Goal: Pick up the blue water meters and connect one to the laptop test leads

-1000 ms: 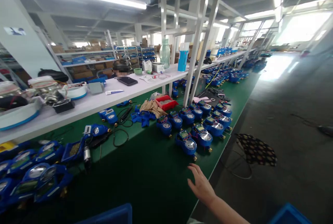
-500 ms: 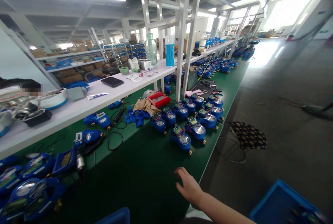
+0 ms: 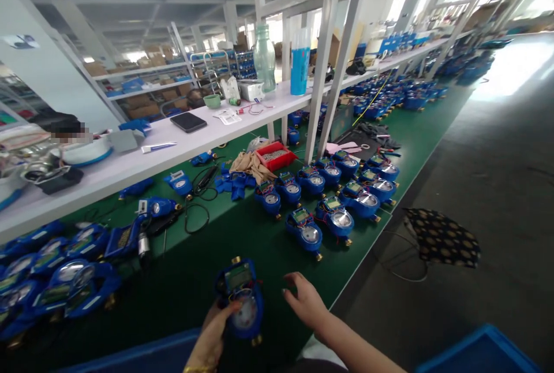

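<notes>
My left hand grips a blue water meter by its side, thumb across the clear round dial. The meter has a small green display, thin loose wires and brass threaded ends. It is held above the green bench, tilted toward me. To the right of it, my right hand is empty, with its fingers curved and apart from the thumb. Just beyond that hand stands another blue water meter, the nearest of several in rows on the bench.
More blue meters crowd the bench's left side, near an electric screwdriver. A red tray of small parts sits under the white shelf. Blue crates are at lower right and along the near edge. A stool stands right.
My left hand has come into view from below, holding a blue water meter. My right hand stays about where it was, still empty. The view has turned somewhat to the left.
</notes>
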A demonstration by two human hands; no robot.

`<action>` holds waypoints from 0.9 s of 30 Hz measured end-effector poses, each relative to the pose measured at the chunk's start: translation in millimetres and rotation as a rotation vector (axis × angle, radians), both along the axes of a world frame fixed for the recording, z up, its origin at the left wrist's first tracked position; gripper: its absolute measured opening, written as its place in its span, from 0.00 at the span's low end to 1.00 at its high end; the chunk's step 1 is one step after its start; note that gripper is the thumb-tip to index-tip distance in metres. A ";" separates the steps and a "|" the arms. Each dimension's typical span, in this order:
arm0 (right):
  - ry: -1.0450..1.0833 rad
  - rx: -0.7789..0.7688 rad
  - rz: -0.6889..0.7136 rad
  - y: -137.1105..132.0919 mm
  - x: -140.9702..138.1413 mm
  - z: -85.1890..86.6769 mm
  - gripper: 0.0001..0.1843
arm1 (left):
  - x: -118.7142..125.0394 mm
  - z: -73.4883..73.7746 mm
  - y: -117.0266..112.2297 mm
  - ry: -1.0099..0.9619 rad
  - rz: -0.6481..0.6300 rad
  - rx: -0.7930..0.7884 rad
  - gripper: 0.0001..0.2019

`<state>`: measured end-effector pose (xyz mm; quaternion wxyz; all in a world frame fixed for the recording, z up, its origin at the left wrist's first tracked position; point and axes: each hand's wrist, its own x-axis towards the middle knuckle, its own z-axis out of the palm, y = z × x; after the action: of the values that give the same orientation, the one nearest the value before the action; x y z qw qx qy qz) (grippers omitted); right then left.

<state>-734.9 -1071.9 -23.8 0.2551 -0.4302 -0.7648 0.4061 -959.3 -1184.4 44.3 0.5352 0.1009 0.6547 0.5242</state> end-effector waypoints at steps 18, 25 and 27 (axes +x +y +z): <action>-0.382 0.116 -0.399 126.6 41.5 -16.4 0.44 | 120.1 -79.8 124.8 -0.085 -0.108 0.003 0.28; -0.354 0.279 -0.253 119.0 109.2 -45.0 0.45 | 156.5 -96.5 149.5 -0.080 0.013 0.145 0.37; -0.322 0.307 -0.170 123.3 123.2 -51.1 0.41 | 158.5 -98.2 140.9 -0.047 0.033 0.133 0.36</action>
<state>-611.7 -948.5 -74.9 0.2253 -0.5085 -0.8095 0.1884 -800.8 -1043.5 -53.9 0.5340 0.1131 0.6073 0.5773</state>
